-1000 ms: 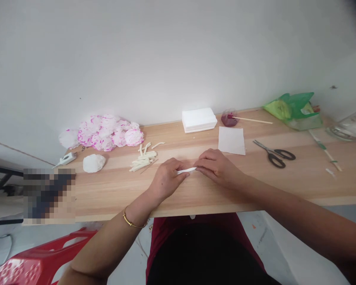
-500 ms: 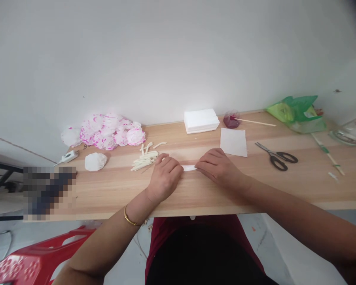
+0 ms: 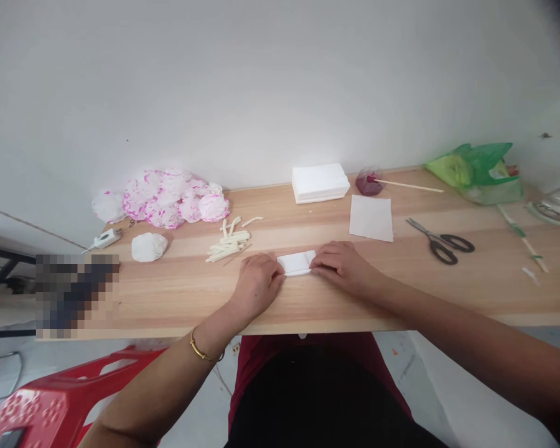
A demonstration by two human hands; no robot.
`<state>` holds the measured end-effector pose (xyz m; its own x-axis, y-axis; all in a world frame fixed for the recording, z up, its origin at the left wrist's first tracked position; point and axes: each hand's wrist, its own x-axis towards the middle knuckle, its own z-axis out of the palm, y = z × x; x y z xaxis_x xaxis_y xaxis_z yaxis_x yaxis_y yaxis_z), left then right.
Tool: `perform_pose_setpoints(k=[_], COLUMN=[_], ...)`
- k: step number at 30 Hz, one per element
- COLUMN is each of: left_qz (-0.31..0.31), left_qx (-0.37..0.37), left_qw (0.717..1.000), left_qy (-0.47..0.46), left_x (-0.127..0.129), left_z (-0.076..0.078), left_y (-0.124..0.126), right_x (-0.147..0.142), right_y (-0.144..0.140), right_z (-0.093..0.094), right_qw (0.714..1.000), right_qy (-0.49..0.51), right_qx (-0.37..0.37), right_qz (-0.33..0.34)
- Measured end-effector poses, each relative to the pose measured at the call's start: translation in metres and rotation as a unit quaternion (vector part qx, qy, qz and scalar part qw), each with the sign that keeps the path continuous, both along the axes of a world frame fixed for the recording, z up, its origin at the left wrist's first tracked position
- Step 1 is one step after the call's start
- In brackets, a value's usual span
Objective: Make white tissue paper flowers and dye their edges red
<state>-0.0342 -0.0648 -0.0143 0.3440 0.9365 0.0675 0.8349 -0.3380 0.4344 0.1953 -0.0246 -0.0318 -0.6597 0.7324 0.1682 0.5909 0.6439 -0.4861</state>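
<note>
Between my hands, a folded white paper napkin [image 3: 297, 262] lies on the wooden table, its near edge doubled over in a narrow fold. My left hand [image 3: 259, 278] pinches the napkin's left end, fingers closed. At the right end, my right hand [image 3: 338, 264] grips it with fingers bent together. Just beyond my left hand sit several short cream-coloured strips [image 3: 231, 242] in a loose pile. A flat white napkin square [image 3: 371, 218] lies past my right hand, and a stack of white napkins [image 3: 320, 183] rests by the wall.
Scissors [image 3: 441, 241], a cup of purple liquid [image 3: 369, 180] with a stick, and a green plastic bag [image 3: 483, 174] are on the right. Left are crumpled pink-and-white paper balls [image 3: 168, 199], a white paper ball [image 3: 149, 247] and a white plug [image 3: 106, 238]. A red stool [image 3: 42, 392] stands below.
More of the napkin's surface now shows between my hands, where only a narrow strip showed before. Both hands have shifted slightly, staying at its two ends.
</note>
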Motion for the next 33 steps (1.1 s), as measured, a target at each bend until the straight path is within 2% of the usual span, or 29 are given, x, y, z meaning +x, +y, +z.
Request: perform_pose_setpoints(k=[5,12,20,24,29,31,33], left_qz=[0.018,-0.008,0.021,0.016,0.016,0.029,0.044], left_qx=[-0.037,-0.107,-0.209,-0.231,-0.202,-0.161,-0.073], left_qw=[0.998,0.987,0.963,0.955,0.968,0.98,0.993], left_qy=[0.05,0.118,0.171,0.187,0.146,0.115,0.083], left_x=[0.004,0.005,0.018,0.021,0.011,0.008,0.008], left_z=[0.01,0.02,0.039,0.041,0.035,0.032,0.03], left_y=[0.005,0.023,0.035,0.044,0.045,0.037,0.026], right_x=[0.001,-0.002,-0.007,-0.007,-0.007,-0.007,-0.007], right_y=[0.001,0.003,0.018,0.026,0.021,0.018,0.017], right_z=[0.004,0.012,0.019,0.018,0.021,0.022,0.023], right_qw=[0.999,0.993,0.978,0.974,0.975,0.975,0.976], right_qy=[-0.031,-0.09,-0.154,-0.14,-0.103,-0.094,-0.087], right_qx=[-0.018,-0.026,-0.104,-0.147,-0.159,-0.16,-0.159], right_qz=[-0.034,-0.072,-0.092,-0.096,-0.112,-0.119,-0.122])
